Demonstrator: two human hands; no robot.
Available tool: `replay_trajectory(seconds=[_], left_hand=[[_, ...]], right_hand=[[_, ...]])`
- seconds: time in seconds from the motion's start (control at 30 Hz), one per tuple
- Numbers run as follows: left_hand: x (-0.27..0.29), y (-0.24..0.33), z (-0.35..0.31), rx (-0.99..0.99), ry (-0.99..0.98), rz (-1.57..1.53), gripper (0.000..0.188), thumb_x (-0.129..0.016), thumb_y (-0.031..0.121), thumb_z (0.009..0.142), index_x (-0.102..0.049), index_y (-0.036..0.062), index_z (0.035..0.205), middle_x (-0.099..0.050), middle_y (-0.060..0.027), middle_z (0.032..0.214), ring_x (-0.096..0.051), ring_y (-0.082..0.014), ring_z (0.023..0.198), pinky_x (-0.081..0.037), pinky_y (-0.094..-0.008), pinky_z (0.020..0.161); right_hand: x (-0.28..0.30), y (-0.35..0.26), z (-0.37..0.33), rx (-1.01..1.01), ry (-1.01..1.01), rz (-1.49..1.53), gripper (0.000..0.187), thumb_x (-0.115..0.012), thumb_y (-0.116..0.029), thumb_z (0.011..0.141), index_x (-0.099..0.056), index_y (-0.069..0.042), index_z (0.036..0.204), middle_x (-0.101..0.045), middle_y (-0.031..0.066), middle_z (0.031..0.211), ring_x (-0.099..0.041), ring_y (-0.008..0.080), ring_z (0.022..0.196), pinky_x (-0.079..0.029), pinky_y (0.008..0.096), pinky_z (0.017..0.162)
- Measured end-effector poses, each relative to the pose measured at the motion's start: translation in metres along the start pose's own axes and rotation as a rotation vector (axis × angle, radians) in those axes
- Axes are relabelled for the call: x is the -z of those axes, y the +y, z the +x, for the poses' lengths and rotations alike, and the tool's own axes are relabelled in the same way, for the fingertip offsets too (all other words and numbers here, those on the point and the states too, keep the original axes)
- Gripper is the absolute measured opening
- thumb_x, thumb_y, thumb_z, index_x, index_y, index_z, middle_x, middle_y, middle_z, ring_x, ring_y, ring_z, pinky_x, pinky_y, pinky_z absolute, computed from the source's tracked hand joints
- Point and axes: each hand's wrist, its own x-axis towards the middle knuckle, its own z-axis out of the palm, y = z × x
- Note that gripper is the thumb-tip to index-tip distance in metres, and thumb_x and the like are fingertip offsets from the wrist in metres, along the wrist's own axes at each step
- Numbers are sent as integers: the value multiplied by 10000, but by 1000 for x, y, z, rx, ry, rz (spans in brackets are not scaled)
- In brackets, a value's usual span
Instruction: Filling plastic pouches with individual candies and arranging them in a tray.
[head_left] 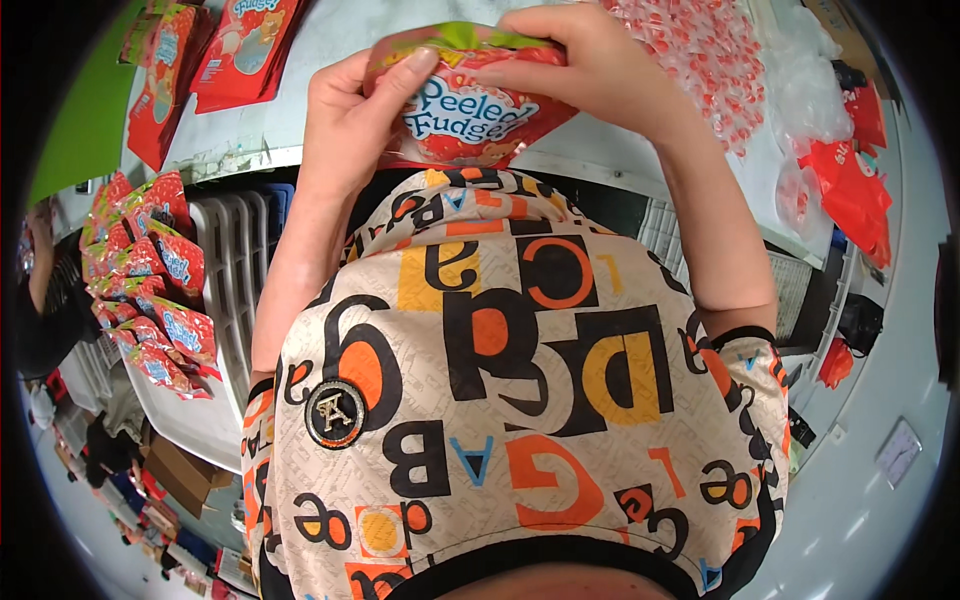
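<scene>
Both my hands grip one red candy pouch [465, 115] with a green top, held up over the near edge of the white table. My left hand [365, 105] pinches its left side, the thumb lying across the front. On the pouch's upper right, my right hand [590, 65] is closed with the thumb in front and the fingers over the top edge. The pouch looks bulged; whether its top is sealed I cannot tell. Close by my right hand lies a wide heap of small red-and-white wrapped candies [705, 70].
Flat red pouches [245, 50] lie stacked at the table's far left. Several plump pouches [160, 270] stand in a white plastic crate [225, 370] at my left. Clear plastic bags [800, 90] and a red bag [850, 195] sit on the right. Another person's arm [42, 250] shows at far left.
</scene>
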Motion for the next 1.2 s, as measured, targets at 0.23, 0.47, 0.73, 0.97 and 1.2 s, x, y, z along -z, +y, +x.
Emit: replay_trajectory(seconds=[0.23, 0.47, 0.73, 0.97, 1.2], left_hand=[[20, -12, 5, 63, 7, 2, 358, -577, 343, 1026, -725, 19, 1060, -737, -59, 935, -653, -79, 836, -519, -239, 783], [59, -24, 1, -7, 73, -74, 346, -545, 318, 1042, -715, 22, 1097, -733, -40, 999, -649, -79, 885, -488, -232, 861], [61, -15, -21, -16, 109, 133, 214, -682, 129, 956, -718, 0, 1124, -730, -39, 948, -650, -70, 825, -510, -215, 764], [91, 1, -30, -216, 325, 621, 291, -665, 156, 965, -669, 46, 1234, -710, -73, 1140, -655, -126, 1014, -527, -279, 872], [10, 24, -73, -315, 209, 1230, 1033, -887, 291, 677, -312, 101, 1515, -367, -205, 1513, -380, -399, 1383, -438, -409, 1072]], right_hand=[[-11, 18, -7, -20, 53, 199, 282, -699, -258, 948, -662, 19, 990, -697, 33, 848, -621, 47, 765, -520, 225, 650], [-8, -4, 6, 282, 216, 145, 160, -707, -146, 900, -688, 10, 872, -632, 81, 697, -563, 123, 636, -451, 297, 590], [-6, 15, 25, 127, 291, 312, 190, -697, -125, 923, -723, 42, 1011, -706, 35, 861, -625, 75, 793, -512, 250, 684], [-35, 35, 61, 121, 317, 388, 198, -695, -178, 929, -706, 19, 949, -682, 7, 819, -602, 83, 738, -500, 272, 659], [-102, -16, 70, 28, 472, 826, 234, -615, -149, 1001, -658, 43, 1128, -697, 65, 1026, -641, 99, 908, -518, 261, 802]])
